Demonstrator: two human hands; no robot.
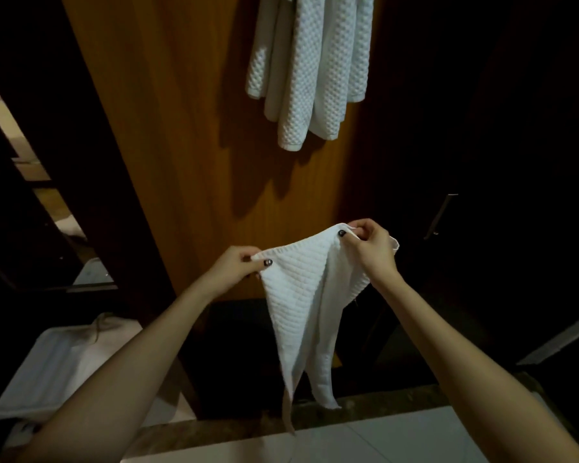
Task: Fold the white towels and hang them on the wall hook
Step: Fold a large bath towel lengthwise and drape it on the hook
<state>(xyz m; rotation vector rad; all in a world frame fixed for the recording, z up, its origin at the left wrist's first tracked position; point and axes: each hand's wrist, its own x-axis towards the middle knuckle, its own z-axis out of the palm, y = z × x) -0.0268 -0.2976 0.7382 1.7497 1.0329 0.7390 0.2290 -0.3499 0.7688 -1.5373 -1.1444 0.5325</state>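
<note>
Both hands pinch a white waffle-weave cloth towel (pixel 301 295): left hand (pixel 238 265) one corner, right hand (pixel 370 243) another. Behind, white waffle towels (pixel 311 68) hang against the brown wooden panel (pixel 181 128).

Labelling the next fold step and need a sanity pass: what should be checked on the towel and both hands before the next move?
1. The left hand pinches one top corner of the held towel: ok.
2. The right hand pinches the other top corner: ok.
3. Cloth spread flat between the hands: not ok. It sags into a deep central crease and hangs to a point.
4. Lower tips clear of the floor: cannot tell.
5. Hook in view: not ok. The hanging towels run off the top edge.
6. Free space on the hook: cannot tell.
</note>
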